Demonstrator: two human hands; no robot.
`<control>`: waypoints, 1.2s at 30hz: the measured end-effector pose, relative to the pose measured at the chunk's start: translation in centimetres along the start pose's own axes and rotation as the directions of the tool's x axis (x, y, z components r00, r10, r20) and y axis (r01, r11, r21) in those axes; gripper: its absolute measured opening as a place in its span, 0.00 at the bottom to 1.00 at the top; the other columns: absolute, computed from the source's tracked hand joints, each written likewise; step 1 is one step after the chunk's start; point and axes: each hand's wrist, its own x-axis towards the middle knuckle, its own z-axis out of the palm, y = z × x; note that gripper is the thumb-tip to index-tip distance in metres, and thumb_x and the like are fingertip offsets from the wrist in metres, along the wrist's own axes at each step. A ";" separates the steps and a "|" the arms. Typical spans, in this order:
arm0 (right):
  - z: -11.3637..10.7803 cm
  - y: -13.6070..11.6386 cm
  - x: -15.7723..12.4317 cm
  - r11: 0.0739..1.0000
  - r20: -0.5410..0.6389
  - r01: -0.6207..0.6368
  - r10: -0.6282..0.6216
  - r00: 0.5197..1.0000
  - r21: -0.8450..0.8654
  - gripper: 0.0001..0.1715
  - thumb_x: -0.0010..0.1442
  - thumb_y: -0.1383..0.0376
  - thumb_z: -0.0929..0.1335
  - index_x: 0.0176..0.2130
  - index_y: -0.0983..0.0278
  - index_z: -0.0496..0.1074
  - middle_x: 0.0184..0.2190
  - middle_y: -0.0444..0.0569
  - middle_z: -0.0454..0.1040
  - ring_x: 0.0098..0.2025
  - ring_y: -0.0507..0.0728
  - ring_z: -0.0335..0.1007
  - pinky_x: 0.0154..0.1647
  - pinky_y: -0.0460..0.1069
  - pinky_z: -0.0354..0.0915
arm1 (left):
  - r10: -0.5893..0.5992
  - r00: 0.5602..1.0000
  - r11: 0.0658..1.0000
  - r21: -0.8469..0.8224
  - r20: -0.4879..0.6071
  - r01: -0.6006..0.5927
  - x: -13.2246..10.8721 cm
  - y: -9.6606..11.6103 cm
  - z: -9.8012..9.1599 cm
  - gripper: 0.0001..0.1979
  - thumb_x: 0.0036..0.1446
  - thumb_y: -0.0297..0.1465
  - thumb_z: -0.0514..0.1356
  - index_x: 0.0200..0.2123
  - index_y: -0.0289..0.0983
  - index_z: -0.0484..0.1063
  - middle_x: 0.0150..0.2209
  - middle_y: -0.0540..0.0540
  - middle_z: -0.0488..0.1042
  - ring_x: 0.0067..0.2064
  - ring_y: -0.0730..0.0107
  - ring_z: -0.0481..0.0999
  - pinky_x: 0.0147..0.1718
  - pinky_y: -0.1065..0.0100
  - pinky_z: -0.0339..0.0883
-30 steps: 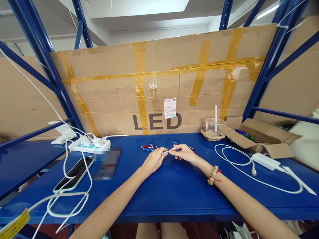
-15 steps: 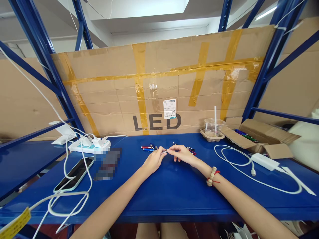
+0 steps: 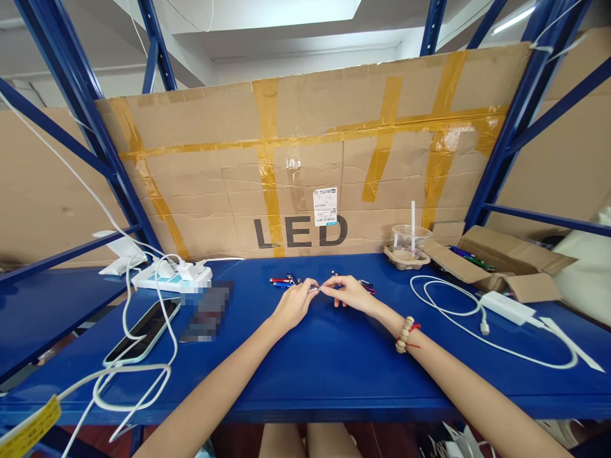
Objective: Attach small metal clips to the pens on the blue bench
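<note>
My left hand is closed in a pinch around a small slim silvery piece, just above the blue tabletop. My right hand has thumb and forefinger pressed together at the right end of that piece; its other fingers curl below. Whether the right fingertips grip the piece or something tiny at its tip is too small to tell. Just beyond my left hand lie red and blue pen-like pieces, partly hidden by it. Behind my right hand are small dark and red pieces, also partly covered.
At left are a white power strip, a phone under looping white cables and a dark pixelated slab. At right stand a plastic cup with a straw, an open cardboard box and a white adapter with cable.
Both hands stay in nearly the same place, with the fingertips shifting slightly at the small piece. The whole view has tilted very slightly.
</note>
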 end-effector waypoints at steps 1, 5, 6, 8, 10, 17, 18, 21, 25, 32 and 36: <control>-0.1 0.0 0.0 1.000 -0.005 0.001 -0.001 1.000 -0.007 0.26 0.50 0.51 0.65 0.40 0.70 0.69 0.35 0.50 0.68 0.22 0.46 0.64 0.17 0.40 0.56 | -0.007 1.000 1.000 -0.007 -0.002 0.006 0.0 0.0 0.0 0.10 0.62 0.34 0.43 0.42 0.37 0.59 0.37 0.50 0.68 0.37 0.72 0.67 0.37 0.70 0.59; -0.5 0.2 0.1 0.988 -0.042 0.038 -0.044 0.998 -0.152 0.24 0.50 0.50 0.64 0.38 0.67 0.70 0.35 0.47 0.69 0.21 0.46 0.64 0.21 0.42 0.58 | -0.011 1.000 0.998 -0.059 0.018 0.012 0.0 -0.2 0.0 0.10 0.62 0.35 0.43 0.42 0.38 0.57 0.39 0.50 0.67 0.40 0.73 0.67 0.38 0.71 0.59; -0.6 0.2 0.0 0.973 -0.055 0.049 -0.063 0.996 -0.224 0.23 0.51 0.50 0.64 0.37 0.65 0.71 0.35 0.45 0.69 0.21 0.46 0.63 0.22 0.42 0.58 | -0.005 1.000 0.998 -0.067 0.029 0.007 0.0 -0.3 0.0 0.10 0.62 0.35 0.43 0.42 0.38 0.57 0.39 0.50 0.67 0.40 0.73 0.67 0.38 0.71 0.59; -0.9 0.3 -0.1 0.925 -0.077 0.065 -0.101 0.992 -0.375 0.21 0.51 0.50 0.64 0.36 0.62 0.71 0.34 0.42 0.70 0.22 0.45 0.64 0.25 0.42 0.57 | 0.015 0.999 0.998 -0.058 0.043 -0.012 -0.1 -0.3 0.1 0.10 0.62 0.36 0.43 0.42 0.37 0.57 0.39 0.50 0.67 0.40 0.73 0.67 0.39 0.71 0.59; -1.1 0.4 -0.2 0.864 -0.077 0.083 -0.139 0.987 -0.497 0.17 0.51 0.51 0.64 0.34 0.59 0.72 0.34 0.40 0.70 0.26 0.46 0.65 0.27 0.43 0.56 | 0.033 0.997 0.999 -0.039 0.065 -0.030 -0.2 -0.3 0.2 0.11 0.62 0.35 0.43 0.42 0.37 0.57 0.40 0.49 0.66 0.41 0.73 0.66 0.40 0.70 0.59; -1.3 0.6 -0.2 0.768 0.043 0.219 -0.243 0.969 -0.602 0.13 0.52 0.56 0.64 0.35 0.59 0.72 0.36 0.43 0.69 0.35 0.50 0.64 0.34 0.44 0.56 | 0.093 0.990 0.996 -0.011 0.102 -0.092 0.0 -0.1 0.2 0.08 0.61 0.32 0.46 0.39 0.36 0.60 0.40 0.50 0.65 0.43 0.72 0.63 0.44 0.68 0.56; -1.2 0.7 -0.2 0.770 0.070 0.244 -0.252 0.965 -0.589 0.13 0.52 0.57 0.65 0.35 0.60 0.72 0.35 0.43 0.69 0.34 0.50 0.64 0.34 0.44 0.56 | 0.105 0.989 0.994 -0.003 0.102 -0.106 0.0 -0.1 0.2 0.08 0.60 0.32 0.47 0.39 0.36 0.61 0.40 0.50 0.65 0.42 0.72 0.62 0.44 0.68 0.56; -1.1 0.9 -0.1 0.780 0.131 0.288 -0.260 0.957 -0.555 0.13 0.52 0.58 0.65 0.36 0.63 0.72 0.34 0.44 0.70 0.34 0.49 0.64 0.34 0.43 0.56 | 0.128 0.986 0.992 0.002 0.106 -0.129 0.0 -0.1 0.0 0.08 0.60 0.32 0.48 0.38 0.35 0.62 0.39 0.49 0.65 0.41 0.72 0.62 0.43 0.68 0.56; -1.0 1.3 0.2 0.806 0.148 0.308 -0.271 0.951 -0.505 0.16 0.52 0.57 0.65 0.37 0.65 0.71 0.34 0.44 0.70 0.34 0.48 0.64 0.34 0.43 0.56 | 0.154 0.981 0.988 -0.013 0.116 -0.153 -0.1 -0.3 0.1 0.08 0.60 0.33 0.48 0.38 0.35 0.62 0.39 0.49 0.64 0.41 0.72 0.61 0.43 0.68 0.55; -0.9 1.0 0.0 0.819 0.158 0.281 -0.233 0.960 -0.501 0.18 0.51 0.56 0.66 0.38 0.65 0.69 0.33 0.44 0.69 0.34 0.48 0.62 0.35 0.43 0.56 | 0.153 0.979 0.988 -0.021 0.134 -0.152 -0.1 -0.6 0.4 0.10 0.61 0.34 0.47 0.37 0.35 0.62 0.38 0.49 0.62 0.41 0.72 0.59 0.46 0.66 0.52; -0.9 0.6 -0.3 0.829 0.148 0.236 -0.186 0.971 -0.507 0.18 0.52 0.57 0.65 0.40 0.65 0.69 0.35 0.45 0.68 0.35 0.49 0.62 0.35 0.43 0.56 | 0.128 0.983 0.992 -0.019 0.129 -0.127 -0.1 -0.6 0.5 0.10 0.61 0.34 0.47 0.37 0.35 0.62 0.38 0.49 0.62 0.42 0.73 0.59 0.49 0.65 0.49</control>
